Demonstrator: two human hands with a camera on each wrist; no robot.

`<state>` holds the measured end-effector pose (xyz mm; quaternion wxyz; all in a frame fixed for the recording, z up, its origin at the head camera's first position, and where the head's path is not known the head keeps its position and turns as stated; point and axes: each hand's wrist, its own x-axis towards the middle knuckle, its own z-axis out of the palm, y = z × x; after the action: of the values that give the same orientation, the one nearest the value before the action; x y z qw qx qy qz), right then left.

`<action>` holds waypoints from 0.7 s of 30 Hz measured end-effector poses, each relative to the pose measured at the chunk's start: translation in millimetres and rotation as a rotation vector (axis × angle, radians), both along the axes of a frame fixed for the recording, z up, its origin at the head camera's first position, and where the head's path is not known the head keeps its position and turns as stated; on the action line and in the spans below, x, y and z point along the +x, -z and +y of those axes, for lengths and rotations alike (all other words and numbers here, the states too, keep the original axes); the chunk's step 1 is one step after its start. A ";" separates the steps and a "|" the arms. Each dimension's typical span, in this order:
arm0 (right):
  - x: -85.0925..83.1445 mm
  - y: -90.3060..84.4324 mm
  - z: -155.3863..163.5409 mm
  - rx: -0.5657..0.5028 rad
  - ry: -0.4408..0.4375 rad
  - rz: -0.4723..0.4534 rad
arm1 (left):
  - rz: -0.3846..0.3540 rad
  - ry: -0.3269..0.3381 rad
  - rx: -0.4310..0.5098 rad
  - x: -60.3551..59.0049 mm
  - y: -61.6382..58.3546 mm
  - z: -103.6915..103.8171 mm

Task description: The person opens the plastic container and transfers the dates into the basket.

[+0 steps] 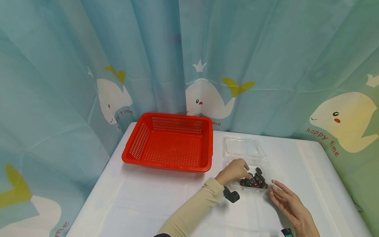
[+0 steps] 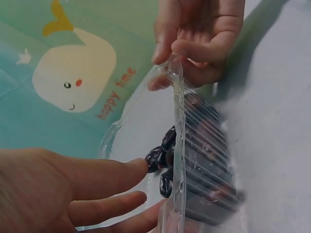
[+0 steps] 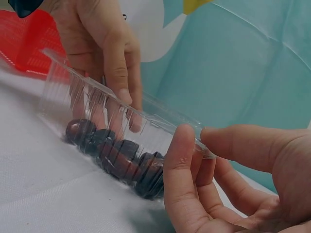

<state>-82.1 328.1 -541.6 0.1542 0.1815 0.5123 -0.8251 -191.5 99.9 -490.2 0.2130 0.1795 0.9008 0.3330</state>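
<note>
A clear plastic container (image 1: 267, 166) stands on the table with its hinged lid (image 1: 241, 146) folded back. Dark, wrinkled dates (image 1: 258, 180) are heaped along its near side. My left hand (image 1: 235, 170) reaches down into the container, its fingers fairly straight; in the left wrist view one fingertip (image 2: 141, 165) is right at a date (image 2: 154, 159). At the near right corner, my right hand (image 1: 291, 205) pinches the container's rim (image 3: 206, 151) between thumb and fingers. The right wrist view shows several dates (image 3: 121, 158) through the ribbed clear wall.
A red plastic basket (image 1: 174, 168) with slotted walls stands to the left of the container. White cloth covers the table (image 1: 148, 204). Behind it hangs a blue-green curtain (image 1: 165, 65) printed with whales.
</note>
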 end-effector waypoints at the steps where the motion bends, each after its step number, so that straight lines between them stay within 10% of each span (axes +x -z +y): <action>1: -0.5 -0.2 -0.2 -0.002 0.004 -0.001 | -0.010 -0.005 0.008 -0.2 0.5 0.4; 21: 0.9 2.2 0.5 -0.001 -0.017 0.024 | -0.145 -0.095 0.095 3.2 2.0 7.9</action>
<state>-81.2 328.6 -543.8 0.1553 0.1671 0.5152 -0.8261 -188.3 107.8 -492.2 0.2531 0.1220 0.8738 0.3970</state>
